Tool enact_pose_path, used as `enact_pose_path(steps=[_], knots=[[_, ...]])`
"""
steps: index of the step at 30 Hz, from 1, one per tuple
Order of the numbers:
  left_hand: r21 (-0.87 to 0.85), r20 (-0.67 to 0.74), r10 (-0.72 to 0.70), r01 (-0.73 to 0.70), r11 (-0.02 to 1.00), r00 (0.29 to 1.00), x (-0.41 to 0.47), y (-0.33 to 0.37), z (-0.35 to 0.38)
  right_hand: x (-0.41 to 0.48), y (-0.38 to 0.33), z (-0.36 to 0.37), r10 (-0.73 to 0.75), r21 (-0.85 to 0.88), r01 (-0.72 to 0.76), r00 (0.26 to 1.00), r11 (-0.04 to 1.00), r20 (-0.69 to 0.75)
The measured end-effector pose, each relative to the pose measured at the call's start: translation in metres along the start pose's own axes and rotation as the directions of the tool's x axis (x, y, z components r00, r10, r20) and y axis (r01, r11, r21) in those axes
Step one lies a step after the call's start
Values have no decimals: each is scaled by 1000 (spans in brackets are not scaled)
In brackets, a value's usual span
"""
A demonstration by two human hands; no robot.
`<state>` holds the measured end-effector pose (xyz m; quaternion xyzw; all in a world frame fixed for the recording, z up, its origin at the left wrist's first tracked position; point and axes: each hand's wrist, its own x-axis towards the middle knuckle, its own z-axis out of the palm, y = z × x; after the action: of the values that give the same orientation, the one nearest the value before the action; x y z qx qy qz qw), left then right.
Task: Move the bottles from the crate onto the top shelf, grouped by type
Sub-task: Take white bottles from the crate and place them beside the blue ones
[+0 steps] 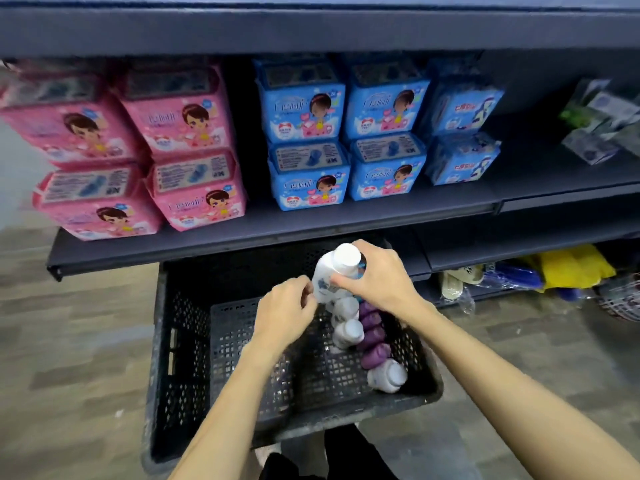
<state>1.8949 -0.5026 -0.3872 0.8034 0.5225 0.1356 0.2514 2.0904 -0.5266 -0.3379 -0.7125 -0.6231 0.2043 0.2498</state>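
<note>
Two bare hands work over a black perforated plastic crate (pixel 180 358) that stands on the floor in front of a dark shelving unit. The right hand (pixel 377 277) is wrapped around the upper part of a white bottle with a white cap (pixel 334 271), holding it tilted just above the crate's far right corner. The left hand (pixel 284 315) sits beside that bottle on its left, fingers curled loosely with the fingertips at the bottle's side; whether they press on it I cannot tell. Inside the crate, along its right wall, lies a row of bottles: more white bottles (pixel 348 332) directly below the lifted one, a run of purple bottles (pixel 374 341) beside them against the wall, and another white bottle (pixel 388 375) at the near right corner. Above the crate, the middle shelf (pixel 277 230) carries stacked pink packs (pixel 187 133) toward the left and blue packs (pixel 304 112) toward the right. The underside of the top shelf (pixel 311 29) spans above them.
</note>
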Motion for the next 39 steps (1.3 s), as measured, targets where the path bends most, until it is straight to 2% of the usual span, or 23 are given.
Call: enact_pose_path(steps=[6, 18, 27, 32, 39], knots=[[47, -180, 82, -75, 996, 980, 35, 23, -61, 24, -45, -56, -117, 69, 127, 985, 990, -128], [30, -352, 239, -245, 969, 905, 55, 71, -159, 54, -122, -146, -240, 45, 259, 937, 965, -255], [134, -467, 376, -356, 925, 800, 59, 93, -223, 65, -173, -194, -361, -50, 361, 894, 931, -267], [158, -531, 414, -393, 906, 740, 58, 101, -255, 72, -204, -225, -386, 13, 412, 864, 911, -323], [251, -605, 504, -453, 855, 617, 60, 124, -311, 94, -249, -273, -440, 65, 497, 815, 865, -378]])
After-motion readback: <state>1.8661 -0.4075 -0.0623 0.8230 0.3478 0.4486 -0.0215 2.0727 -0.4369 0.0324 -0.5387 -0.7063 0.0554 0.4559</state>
